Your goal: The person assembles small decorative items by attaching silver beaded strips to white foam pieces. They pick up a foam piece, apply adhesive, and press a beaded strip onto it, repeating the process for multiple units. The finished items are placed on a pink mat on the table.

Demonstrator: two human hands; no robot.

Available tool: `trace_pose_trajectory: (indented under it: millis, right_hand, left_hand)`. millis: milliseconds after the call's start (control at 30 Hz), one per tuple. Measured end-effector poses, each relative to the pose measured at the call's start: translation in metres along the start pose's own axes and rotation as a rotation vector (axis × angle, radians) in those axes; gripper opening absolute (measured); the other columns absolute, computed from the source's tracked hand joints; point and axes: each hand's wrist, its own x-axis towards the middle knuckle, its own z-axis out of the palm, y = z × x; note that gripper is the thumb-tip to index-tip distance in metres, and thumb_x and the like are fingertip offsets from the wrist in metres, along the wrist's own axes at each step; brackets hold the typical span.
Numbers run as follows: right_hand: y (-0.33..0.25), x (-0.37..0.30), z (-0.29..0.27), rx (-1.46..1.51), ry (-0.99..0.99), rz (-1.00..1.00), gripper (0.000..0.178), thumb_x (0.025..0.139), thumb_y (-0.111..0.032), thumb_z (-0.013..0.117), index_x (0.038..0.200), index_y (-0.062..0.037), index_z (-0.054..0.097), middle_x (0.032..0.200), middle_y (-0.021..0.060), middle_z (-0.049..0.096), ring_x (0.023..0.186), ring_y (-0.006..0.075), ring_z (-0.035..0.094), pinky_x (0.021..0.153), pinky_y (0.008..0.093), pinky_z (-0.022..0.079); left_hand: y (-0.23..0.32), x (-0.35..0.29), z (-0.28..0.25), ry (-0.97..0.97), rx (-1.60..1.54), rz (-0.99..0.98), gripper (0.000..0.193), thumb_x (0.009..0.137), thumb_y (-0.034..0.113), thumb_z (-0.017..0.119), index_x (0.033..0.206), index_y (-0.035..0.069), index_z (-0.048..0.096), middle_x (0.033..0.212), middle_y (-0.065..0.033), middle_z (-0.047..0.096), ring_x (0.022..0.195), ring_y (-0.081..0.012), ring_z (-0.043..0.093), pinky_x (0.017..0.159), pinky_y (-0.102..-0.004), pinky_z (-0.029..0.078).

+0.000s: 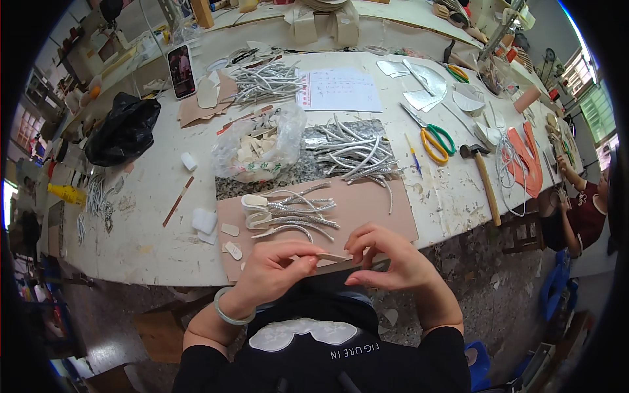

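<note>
Near the table's front edge, my left hand is closed in a pinch on a small flat beige piece. My right hand is by the other end of it, fingertips close to the piece and the thumb spread away below. Just beyond my hands, on a pinkish-brown board, lie bundles of silver cords with cream rounded tabs at their left ends. Small beige rounded pieces lie at the board's left side.
Behind are a clear plastic bag of beige scraps and loose silver cords. Scissors and a hammer lie to the right. A phone and black bag are left. Another person sits far right.
</note>
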Motion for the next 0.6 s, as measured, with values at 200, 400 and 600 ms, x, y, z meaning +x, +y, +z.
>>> trace_pose_trajectory:
  millis: [200, 400, 600]
  right_hand:
    - [0.011, 0.009, 0.004, -0.683, -0.043, -0.583, 0.031, 0.073, -0.005, 0.069, 0.104, -0.0056, 0.065, 0.098, 0.008, 0.06, 0.081, 0.0219, 0.062, 0.064, 0.0313, 0.051]
    - [0.025, 0.043, -0.002, -0.537, -0.047, -0.582, 0.033, 0.076, -0.008, 0.068, 0.109, -0.0096, 0.066, 0.095, 0.007, 0.063, 0.081, 0.0228, 0.063, 0.068, 0.033, 0.052]
    - [0.061, 0.101, -0.048, -1.071, 0.159, -0.372, 0.018, 0.076, -0.012, 0.073, 0.093, -0.0088, 0.069, 0.091, 0.0056, 0.06, 0.089, 0.0236, 0.057, 0.077, 0.0353, 0.049]
  left_hand:
    - [0.01, 0.004, 0.001, -0.025, -0.614, -0.434, 0.033, 0.091, 0.001, 0.06, 0.124, -0.001, 0.06, 0.101, -0.0069, 0.066, 0.085, -0.0123, 0.064, 0.07, -0.0262, 0.058]
    - [-0.008, -0.003, -0.002, 0.143, -0.571, -0.327, 0.031, 0.089, 0.002, 0.065, 0.12, -0.002, 0.06, 0.103, -0.0101, 0.066, 0.084, -0.0153, 0.065, 0.073, -0.0297, 0.059]
    - [-0.009, -0.01, -0.02, 0.237, -0.452, -0.107, 0.017, 0.087, 0.0, 0.067, 0.104, -0.001, 0.066, 0.106, -0.0081, 0.063, 0.091, -0.014, 0.062, 0.078, -0.0286, 0.055]
